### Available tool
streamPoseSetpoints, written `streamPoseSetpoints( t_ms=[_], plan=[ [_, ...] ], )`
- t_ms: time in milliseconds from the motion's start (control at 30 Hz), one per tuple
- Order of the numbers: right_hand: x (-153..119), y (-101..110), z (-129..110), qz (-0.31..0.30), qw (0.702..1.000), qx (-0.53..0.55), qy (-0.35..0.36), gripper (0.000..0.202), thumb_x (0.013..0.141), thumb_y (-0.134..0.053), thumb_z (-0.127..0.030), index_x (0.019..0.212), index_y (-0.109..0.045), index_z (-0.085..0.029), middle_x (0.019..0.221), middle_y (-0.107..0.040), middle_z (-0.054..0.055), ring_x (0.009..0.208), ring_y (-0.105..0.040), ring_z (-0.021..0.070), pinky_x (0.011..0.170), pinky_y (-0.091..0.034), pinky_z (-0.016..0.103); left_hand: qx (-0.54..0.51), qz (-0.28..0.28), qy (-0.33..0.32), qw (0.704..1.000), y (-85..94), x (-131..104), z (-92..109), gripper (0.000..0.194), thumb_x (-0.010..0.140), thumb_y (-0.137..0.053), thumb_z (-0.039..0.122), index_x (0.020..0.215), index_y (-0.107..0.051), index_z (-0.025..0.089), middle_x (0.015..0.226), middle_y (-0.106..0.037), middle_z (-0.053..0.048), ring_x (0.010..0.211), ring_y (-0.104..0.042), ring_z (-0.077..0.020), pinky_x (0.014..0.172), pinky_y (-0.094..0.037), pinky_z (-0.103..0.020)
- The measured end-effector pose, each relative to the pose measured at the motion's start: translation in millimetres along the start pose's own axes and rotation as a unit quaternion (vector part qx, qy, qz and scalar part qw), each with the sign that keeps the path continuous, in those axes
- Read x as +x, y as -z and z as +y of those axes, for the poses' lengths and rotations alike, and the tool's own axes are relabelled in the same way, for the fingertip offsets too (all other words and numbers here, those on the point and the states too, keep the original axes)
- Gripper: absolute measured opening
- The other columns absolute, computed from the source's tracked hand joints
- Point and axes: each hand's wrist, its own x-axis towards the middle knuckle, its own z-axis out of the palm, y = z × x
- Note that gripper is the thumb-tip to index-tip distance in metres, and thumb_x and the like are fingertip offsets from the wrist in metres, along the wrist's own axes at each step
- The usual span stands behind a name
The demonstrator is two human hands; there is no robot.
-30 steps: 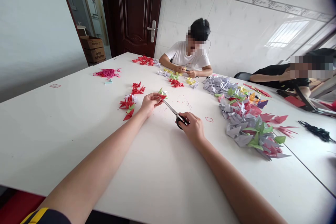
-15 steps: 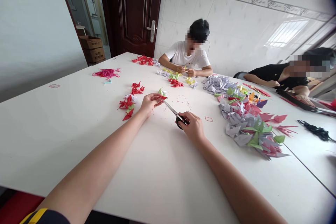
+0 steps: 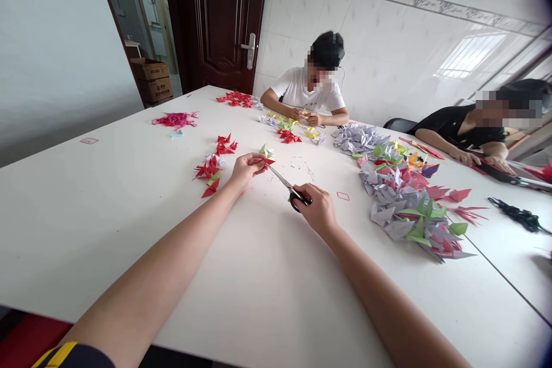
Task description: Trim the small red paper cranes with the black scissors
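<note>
My left hand (image 3: pixel 249 171) pinches a small folded red paper piece (image 3: pixel 268 161), most of it hidden by the fingers. My right hand (image 3: pixel 317 207) is wrapped round the black handles of a pair of scissors (image 3: pixel 284 181), whose blades point up and left with the tips at the red paper. Just behind the left fingers sits a green and white paper crane (image 3: pixel 266 150). To the left of that hand lie red paper cranes (image 3: pixel 209 168) with some white and green ones. Tiny red paper scraps (image 3: pixel 308 169) dot the table beyond the scissors.
A large heap of folded paper cranes (image 3: pixel 405 201) covers the table's right side. Farther left is a pile of pink cord (image 3: pixel 176 120). Across the table a person in white (image 3: pixel 317 95) folds paper; another in black (image 3: pixel 457 126) works at a paper cutter (image 3: pixel 502 173). Black cord (image 3: pixel 517 215) lies far right.
My hands, the scissors and the red paper stay almost still. At the right, the co-worker in black has lowered the raised hand onto the cutter.
</note>
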Motion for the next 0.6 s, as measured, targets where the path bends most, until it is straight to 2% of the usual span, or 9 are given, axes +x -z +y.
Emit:
streamPoseSetpoints(
  t_ms=[200, 400, 600],
  plan=[
    [0, -1, 4, 0.005, 1.0, -0.021, 0.022, 0.021, 0.078, -0.058, -0.028, 0.093, -0.071, -0.024, 0.085, -0.073, 0.004, 0.069, -0.064, 0.0185, 0.062, -0.046, 0.028, 0.005, -0.009, 0.007, 1.0, -0.1, -1, 2, 0.025, 0.059, -0.085, 0.016, 0.081, -0.071, 0.014, 0.073, -0.071, -0.004, 0.071, -0.067, -0.0139, 0.089, -0.053, -0.038],
    [0, 1, 9, 0.006, 0.997, -0.056, 0.05, 0.023, 0.079, -0.057, -0.022, 0.097, -0.071, -0.023, 0.096, -0.075, 0.004, 0.074, -0.066, 0.0184, 0.061, -0.043, 0.027, 0.002, -0.014, 0.007, 1.0, -1.5, -3, 3, 0.025, 0.06, -0.085, 0.016, 0.082, -0.073, 0.013, 0.081, -0.073, -0.007, 0.08, -0.068, -0.0161, 0.089, -0.053, -0.036],
    [-1, 2, 12, 0.017, 0.986, -0.134, 0.101, 0.025, 0.085, -0.053, -0.02, 0.101, -0.071, -0.022, 0.094, -0.074, 0.005, 0.066, -0.062, 0.0168, 0.058, -0.037, 0.027, 0.01, -0.007, 0.012, 1.0, -1.9, -3, 3, 0.028, 0.058, -0.086, 0.018, 0.083, -0.074, 0.013, 0.085, -0.074, -0.008, 0.082, -0.069, -0.0176, 0.087, -0.053, -0.035]
  ],
)
